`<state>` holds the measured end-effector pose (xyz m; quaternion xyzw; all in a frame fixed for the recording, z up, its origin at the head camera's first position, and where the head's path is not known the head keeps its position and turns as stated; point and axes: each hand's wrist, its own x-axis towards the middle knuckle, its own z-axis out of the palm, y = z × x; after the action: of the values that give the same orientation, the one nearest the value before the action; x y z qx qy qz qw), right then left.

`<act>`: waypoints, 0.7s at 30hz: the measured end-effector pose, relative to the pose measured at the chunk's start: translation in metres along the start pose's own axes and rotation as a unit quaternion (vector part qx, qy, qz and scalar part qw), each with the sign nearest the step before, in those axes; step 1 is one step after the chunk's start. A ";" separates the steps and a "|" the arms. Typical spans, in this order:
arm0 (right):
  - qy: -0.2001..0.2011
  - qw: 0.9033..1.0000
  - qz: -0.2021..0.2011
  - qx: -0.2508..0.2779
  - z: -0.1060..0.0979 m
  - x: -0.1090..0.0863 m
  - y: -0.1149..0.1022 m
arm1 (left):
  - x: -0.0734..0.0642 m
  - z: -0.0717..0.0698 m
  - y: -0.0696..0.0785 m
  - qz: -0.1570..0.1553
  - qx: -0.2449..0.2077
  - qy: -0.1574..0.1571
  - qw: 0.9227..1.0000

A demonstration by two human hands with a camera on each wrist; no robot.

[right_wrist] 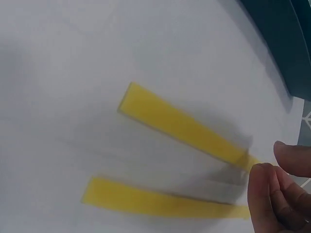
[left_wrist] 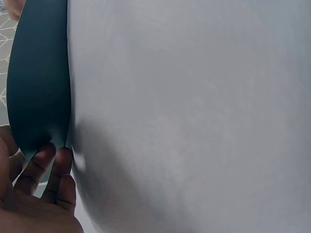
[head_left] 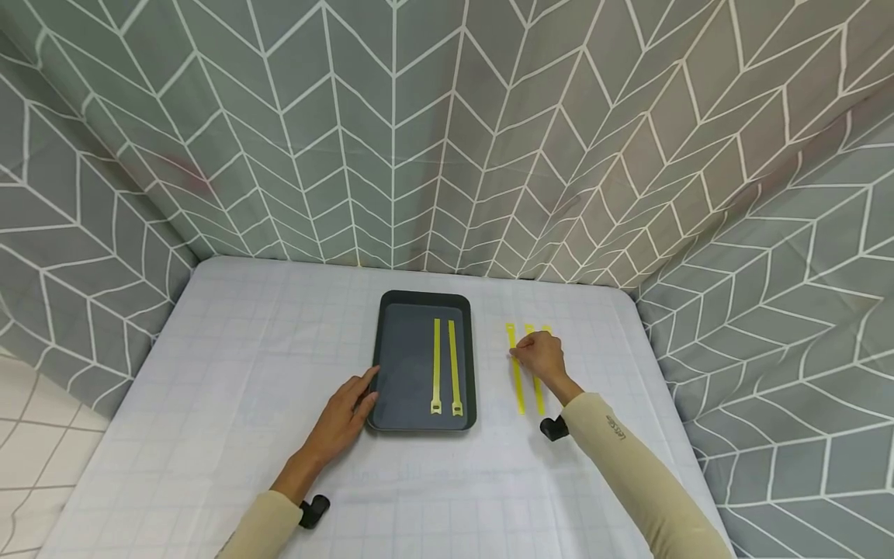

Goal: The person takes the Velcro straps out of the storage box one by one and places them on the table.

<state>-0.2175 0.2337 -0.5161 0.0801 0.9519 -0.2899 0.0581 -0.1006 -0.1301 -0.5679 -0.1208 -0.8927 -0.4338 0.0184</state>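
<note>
A dark grey rectangular tray lies on the table, with two yellow slotted straps side by side in its right half. My left hand rests at the tray's left edge; in the left wrist view its fingers touch the outer wall. Right of the tray, several more yellow straps lie on the cloth. My right hand is over them, its fingertips at the leftmost strap. In the right wrist view the strap runs in between thumb and curled fingers. Another strap lies beside it.
A white cloth covers the table. Grey curtains with white zigzag lines hang behind and at both sides. Small black wrist cameras sit by each sleeve cuff. Pale floor tiles show at the lower left.
</note>
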 end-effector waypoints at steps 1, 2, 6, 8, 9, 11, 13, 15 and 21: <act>-0.001 1.000 -0.001 0.004 0.000 0.000 -0.002 | 0.000 0.000 0.000 0.000 0.000 0.000 1.000; -0.003 1.000 -0.002 0.007 0.000 0.000 -0.003 | 0.000 0.000 0.000 0.000 -0.001 0.000 1.000; -0.009 1.000 -0.010 0.018 0.001 0.000 -0.007 | 0.000 0.000 -0.001 -0.003 0.001 -0.002 1.000; -0.012 1.000 -0.015 0.023 0.002 -0.001 -0.010 | 0.000 0.000 -0.001 -0.004 0.002 -0.003 1.000; -0.014 0.999 -0.018 0.026 0.002 -0.001 -0.012 | 0.000 0.000 -0.001 -0.004 0.003 -0.003 1.000; -0.017 0.999 -0.024 0.033 0.002 -0.002 -0.015 | 0.000 -0.001 -0.001 -0.004 0.003 -0.004 1.000; -0.018 0.999 -0.031 0.036 0.003 -0.002 -0.018 | 0.000 -0.001 0.000 -0.002 0.004 -0.004 1.000; -0.018 0.998 -0.040 0.037 0.003 -0.003 -0.022 | 0.000 -0.002 0.001 -0.002 0.003 -0.004 1.000; -0.034 0.997 -0.060 0.039 0.006 -0.008 -0.037 | 0.000 -0.001 0.000 -0.005 0.000 -0.007 1.000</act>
<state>-0.2167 0.1988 -0.4995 0.0151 0.9403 -0.3327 0.0696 -0.1008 -0.1313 -0.5673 -0.1199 -0.8933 -0.4331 0.0097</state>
